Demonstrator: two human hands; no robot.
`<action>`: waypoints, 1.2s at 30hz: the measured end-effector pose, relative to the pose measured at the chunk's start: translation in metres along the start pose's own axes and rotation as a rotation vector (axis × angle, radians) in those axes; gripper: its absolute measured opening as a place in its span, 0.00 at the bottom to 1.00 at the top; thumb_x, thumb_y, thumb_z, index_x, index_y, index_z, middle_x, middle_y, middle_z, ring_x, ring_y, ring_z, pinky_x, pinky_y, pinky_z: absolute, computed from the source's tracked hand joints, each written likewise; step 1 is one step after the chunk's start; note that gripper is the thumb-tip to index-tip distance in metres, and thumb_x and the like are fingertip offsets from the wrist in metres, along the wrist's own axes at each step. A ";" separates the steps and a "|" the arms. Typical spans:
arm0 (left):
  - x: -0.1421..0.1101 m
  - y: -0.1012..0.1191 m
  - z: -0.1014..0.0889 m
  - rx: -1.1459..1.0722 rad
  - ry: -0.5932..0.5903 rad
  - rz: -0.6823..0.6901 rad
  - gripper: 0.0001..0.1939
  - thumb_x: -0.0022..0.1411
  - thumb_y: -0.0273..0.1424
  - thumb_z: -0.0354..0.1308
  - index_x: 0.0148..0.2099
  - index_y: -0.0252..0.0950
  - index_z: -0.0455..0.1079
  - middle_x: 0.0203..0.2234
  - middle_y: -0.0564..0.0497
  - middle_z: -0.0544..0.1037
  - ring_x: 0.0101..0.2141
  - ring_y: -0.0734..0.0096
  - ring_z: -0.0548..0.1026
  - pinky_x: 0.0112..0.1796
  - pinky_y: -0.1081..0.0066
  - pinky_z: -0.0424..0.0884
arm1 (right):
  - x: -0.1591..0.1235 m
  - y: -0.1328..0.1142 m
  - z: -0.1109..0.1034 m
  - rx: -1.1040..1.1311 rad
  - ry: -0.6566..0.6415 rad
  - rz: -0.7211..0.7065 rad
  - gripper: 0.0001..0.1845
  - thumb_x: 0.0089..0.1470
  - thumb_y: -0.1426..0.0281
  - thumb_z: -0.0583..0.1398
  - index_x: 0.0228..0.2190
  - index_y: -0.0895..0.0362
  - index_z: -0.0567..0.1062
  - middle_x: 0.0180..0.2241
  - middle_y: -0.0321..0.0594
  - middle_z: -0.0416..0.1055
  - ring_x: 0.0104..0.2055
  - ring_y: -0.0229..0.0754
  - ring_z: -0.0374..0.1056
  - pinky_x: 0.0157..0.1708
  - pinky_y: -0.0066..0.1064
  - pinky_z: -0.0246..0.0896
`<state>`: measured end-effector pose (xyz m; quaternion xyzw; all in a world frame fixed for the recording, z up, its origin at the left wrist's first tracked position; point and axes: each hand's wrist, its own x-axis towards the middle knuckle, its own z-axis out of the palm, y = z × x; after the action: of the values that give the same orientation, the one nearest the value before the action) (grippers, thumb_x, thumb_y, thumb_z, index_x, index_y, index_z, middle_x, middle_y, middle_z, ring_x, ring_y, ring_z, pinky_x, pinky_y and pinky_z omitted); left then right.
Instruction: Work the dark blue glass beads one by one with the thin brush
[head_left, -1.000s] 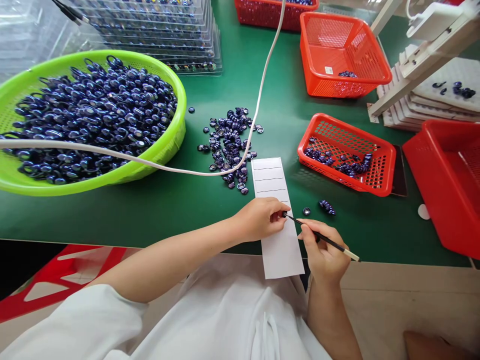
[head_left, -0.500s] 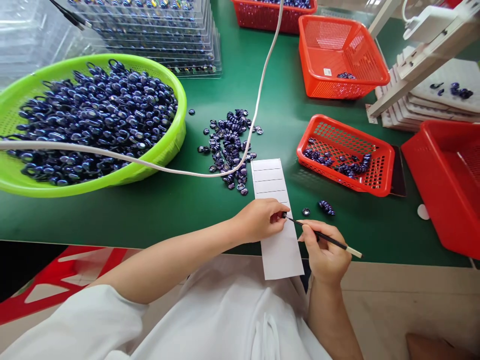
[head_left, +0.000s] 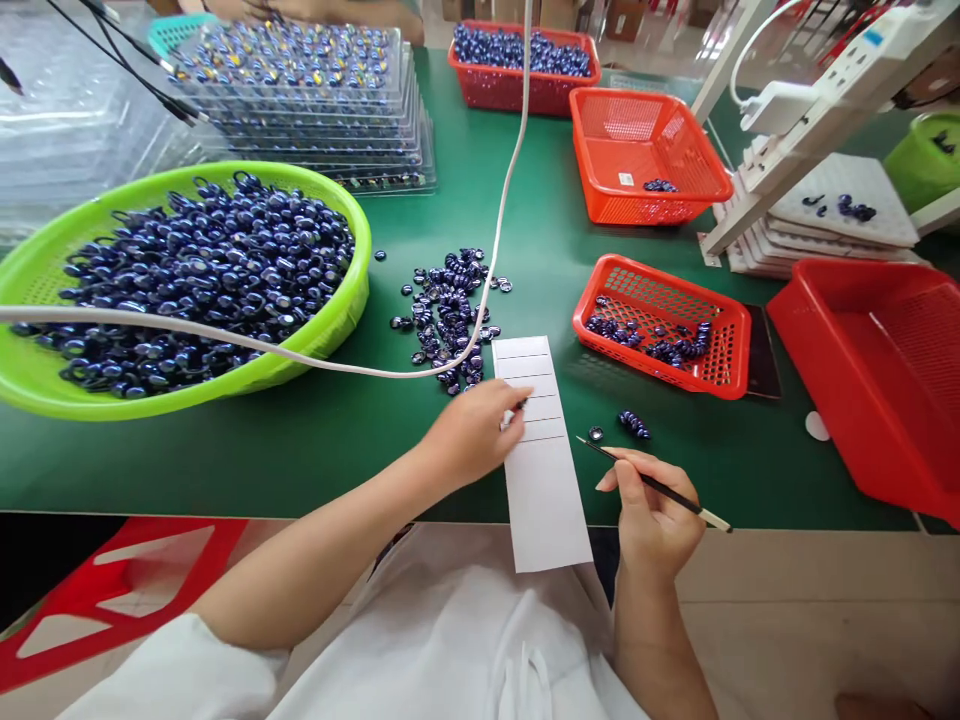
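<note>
My left hand (head_left: 474,432) rests on the left edge of a white strip of paper labels (head_left: 540,450), its fingers pinched on a small dark bead I can barely make out. My right hand (head_left: 651,515) grips a thin black brush (head_left: 651,482), whose tip points at a single dark bead (head_left: 595,433) lying on the green table. A small cluster of blue beads (head_left: 634,424) lies just right of that bead. A loose pile of blue beads (head_left: 446,315) sits above the label strip.
A lime green basket (head_left: 341,325) full of blue beads stands at left, crossed by a white cable (head_left: 495,250). Red baskets (head_left: 660,335) (head_left: 645,150) (head_left: 870,380) stand to the right and behind. Stacked clear trays (head_left: 315,90) fill the back left; white foam pads (head_left: 832,200) sit far right.
My left hand moved up and left along the label strip, away from the brush tip. The brush tip now points at the loose bead. The view tilted upward.
</note>
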<state>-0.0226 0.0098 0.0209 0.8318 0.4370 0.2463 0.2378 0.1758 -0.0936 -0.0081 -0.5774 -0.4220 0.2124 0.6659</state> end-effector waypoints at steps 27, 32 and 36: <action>0.042 0.050 0.050 0.357 -0.402 0.339 0.07 0.65 0.25 0.52 0.37 0.32 0.71 0.32 0.44 0.73 0.34 0.60 0.73 0.29 0.66 0.69 | 0.012 0.008 -0.002 0.155 0.343 0.005 0.08 0.50 0.70 0.68 0.32 0.58 0.75 0.31 0.38 0.78 0.18 0.36 0.68 0.21 0.31 0.62; 0.018 0.028 0.025 0.190 -0.194 0.307 0.07 0.64 0.25 0.51 0.39 0.33 0.71 0.32 0.46 0.76 0.34 0.65 0.73 0.32 0.69 0.70 | 0.010 0.005 -0.007 0.128 0.280 0.073 0.08 0.52 0.68 0.68 0.34 0.57 0.75 0.33 0.38 0.77 0.21 0.36 0.69 0.25 0.32 0.66; -0.012 0.000 -0.001 -0.006 -0.022 0.254 0.08 0.65 0.24 0.51 0.42 0.33 0.72 0.34 0.46 0.77 0.36 0.66 0.74 0.37 0.68 0.72 | 0.004 -0.006 -0.011 -0.010 0.085 0.193 0.08 0.54 0.66 0.68 0.35 0.57 0.77 0.34 0.41 0.77 0.26 0.38 0.73 0.30 0.33 0.71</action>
<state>-0.0288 0.0000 0.0191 0.8824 0.3246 0.2669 0.2119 0.1855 -0.0983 -0.0012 -0.6272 -0.3368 0.2489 0.6567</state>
